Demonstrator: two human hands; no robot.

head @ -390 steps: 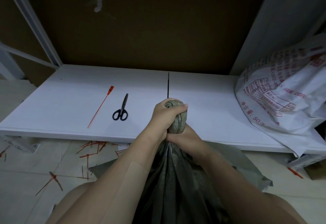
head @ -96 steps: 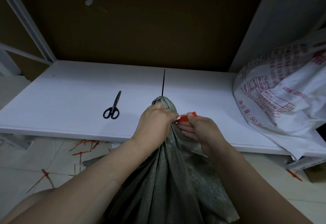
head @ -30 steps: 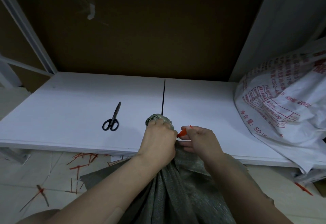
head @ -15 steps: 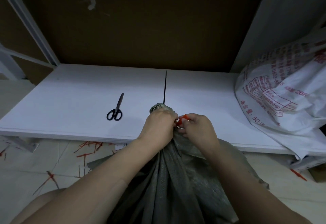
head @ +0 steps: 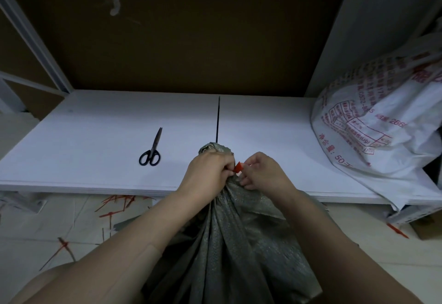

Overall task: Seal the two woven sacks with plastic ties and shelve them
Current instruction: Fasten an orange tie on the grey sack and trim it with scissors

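A grey woven sack point(head: 229, 244) stands on the floor in front of the low white shelf point(head: 91, 136), its mouth bunched into a neck. My left hand point(head: 207, 174) grips that neck just below the tuft of fabric. My right hand point(head: 264, 172) pinches the red plastic tie point(head: 238, 167) at the neck; only the tie's red head shows between my hands. A white printed woven sack point(head: 378, 133) lies on the right end of the shelf.
Black scissors point(head: 151, 151) lie on the shelf left of my hands. A thin dark seam point(head: 218, 119) splits the shelf boards. Cut red tie scraps point(head: 114, 208) litter the tiled floor at the left. A brown board backs the shelf.
The red tie that lay on the shelf by the scissors is now at the sack's neck. In the last second my hands stay close together at the neck, working the tie's head.
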